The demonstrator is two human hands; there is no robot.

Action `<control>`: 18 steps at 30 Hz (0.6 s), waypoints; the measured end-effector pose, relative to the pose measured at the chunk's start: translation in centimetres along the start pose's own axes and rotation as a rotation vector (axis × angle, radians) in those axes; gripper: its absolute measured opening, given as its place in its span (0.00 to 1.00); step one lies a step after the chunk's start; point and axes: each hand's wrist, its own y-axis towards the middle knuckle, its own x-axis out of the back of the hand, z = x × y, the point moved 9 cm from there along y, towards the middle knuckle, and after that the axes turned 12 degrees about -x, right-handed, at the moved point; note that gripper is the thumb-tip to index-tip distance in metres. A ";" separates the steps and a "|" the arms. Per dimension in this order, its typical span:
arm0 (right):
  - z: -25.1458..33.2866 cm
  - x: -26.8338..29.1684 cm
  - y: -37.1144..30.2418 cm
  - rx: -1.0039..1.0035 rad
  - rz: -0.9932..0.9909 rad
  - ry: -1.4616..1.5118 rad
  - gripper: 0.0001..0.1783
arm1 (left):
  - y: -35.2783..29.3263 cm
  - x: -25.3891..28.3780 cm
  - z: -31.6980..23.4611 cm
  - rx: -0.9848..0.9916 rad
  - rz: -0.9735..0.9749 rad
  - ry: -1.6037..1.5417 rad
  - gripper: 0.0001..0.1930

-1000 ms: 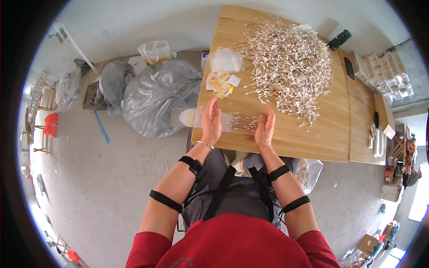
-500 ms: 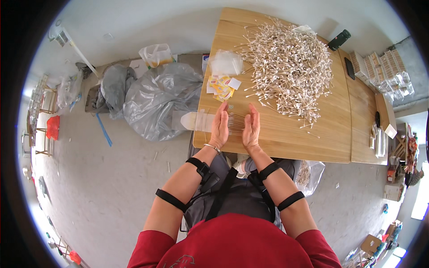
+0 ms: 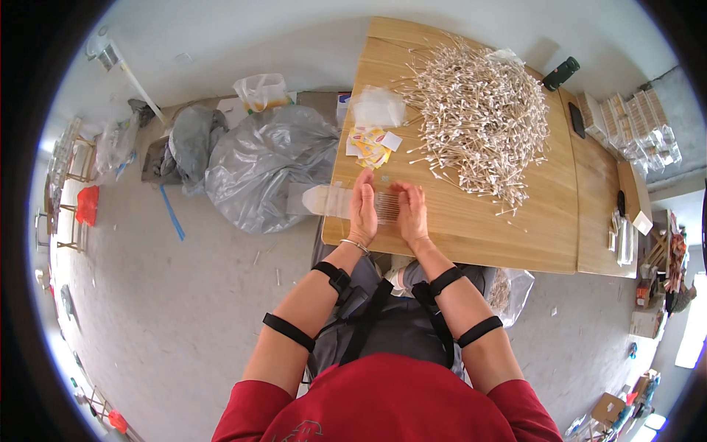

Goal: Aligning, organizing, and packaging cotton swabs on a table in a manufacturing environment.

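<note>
Right hand (image 3: 414, 214) has curled inward, its grip indeterminable; left hand (image 3: 363, 212) flat, unclenched. Thin white-tipped swabs (image 3: 387, 205) lie aligned between; large swab heap (image 3: 482, 118) remains loose.

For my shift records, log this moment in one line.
work: cotton swab row | left hand: at its left side | right hand: at its right side | beyond: swab pile on table

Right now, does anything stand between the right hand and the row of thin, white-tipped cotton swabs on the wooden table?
Nothing visible does: the bare right hand is right beside the swab row. The large, loose swab heap lies farther back.
</note>
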 end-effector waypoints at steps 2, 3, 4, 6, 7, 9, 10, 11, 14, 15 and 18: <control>-0.9 1.4 0.3 -0.034 -0.051 0.209 0.13 | 0.0 -0.3 -0.1 0.022 0.020 -0.024 0.31; -2.1 2.4 0.4 -0.071 -0.108 0.416 0.13 | 0.0 -0.8 -0.2 0.035 0.027 -0.036 0.31; -2.6 2.4 0.6 -0.071 -0.111 0.413 0.13 | 0.0 -1.2 -0.2 0.048 0.035 -0.048 0.31; -3.2 2.2 0.7 -0.101 -0.119 0.484 0.17 | -0.1 -1.3 -0.2 0.052 0.072 -0.018 0.31; -3.3 2.0 0.4 -0.102 -0.120 0.484 0.17 | -0.1 -1.5 -0.1 0.055 0.112 0.011 0.32; -1.6 0.7 -0.3 -0.015 -0.081 0.486 0.20 | 0.1 -1.2 -0.2 0.031 0.165 0.067 0.32; -1.2 0.4 -0.4 -0.015 -0.079 0.487 0.20 | 0.1 -1.3 -0.3 0.006 0.222 0.119 0.32; -1.2 0.4 -0.4 -0.013 -0.063 0.519 0.21 | 0.1 -1.3 -0.3 0.007 0.222 0.117 0.32; -1.5 0.7 -0.1 -0.022 -0.014 0.557 0.22 | 0.1 -1.8 -0.2 0.047 0.213 0.015 0.33; -1.8 0.8 0.1 -0.032 0.022 0.565 0.23 | 0.2 -1.7 0.0 0.091 0.144 -0.079 0.33; 1.2 1.5 -1.5 0.251 -0.054 -0.235 0.31 | 0.3 -0.8 0.7 0.144 0.042 -0.204 0.33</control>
